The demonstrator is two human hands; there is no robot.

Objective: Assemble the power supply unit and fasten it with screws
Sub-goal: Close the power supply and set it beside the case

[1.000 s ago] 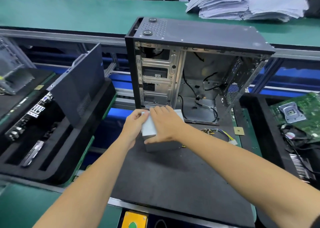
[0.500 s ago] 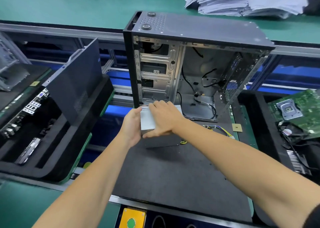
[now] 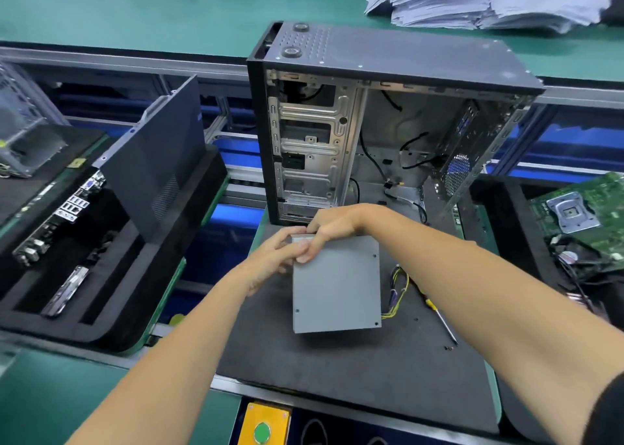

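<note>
Grey steel fills the middle of the head view: the PSU [image 3: 337, 284] is held just above the black mat [image 3: 337, 377], in front of the open case [image 3: 388, 123], with its far left corner in both hands. The left hand [image 3: 275, 259] curls round that corner from the side, and the right hand [image 3: 332, 226] pinches it from above, thumb pressed on the flat top. Its yellow and black wires [image 3: 395, 292] trail off the right edge onto the mat. A screwdriver [image 3: 439, 319] lies just right of them, with small dark specks, probably screws [image 3: 448, 347], near its tip.

I'd say the box needs turning so its wired side leads into the case. A corner-only hold looks weak for that; spreading the hands to opposite edges should steady it, keeping the wires from snagging on the frame.
</note>
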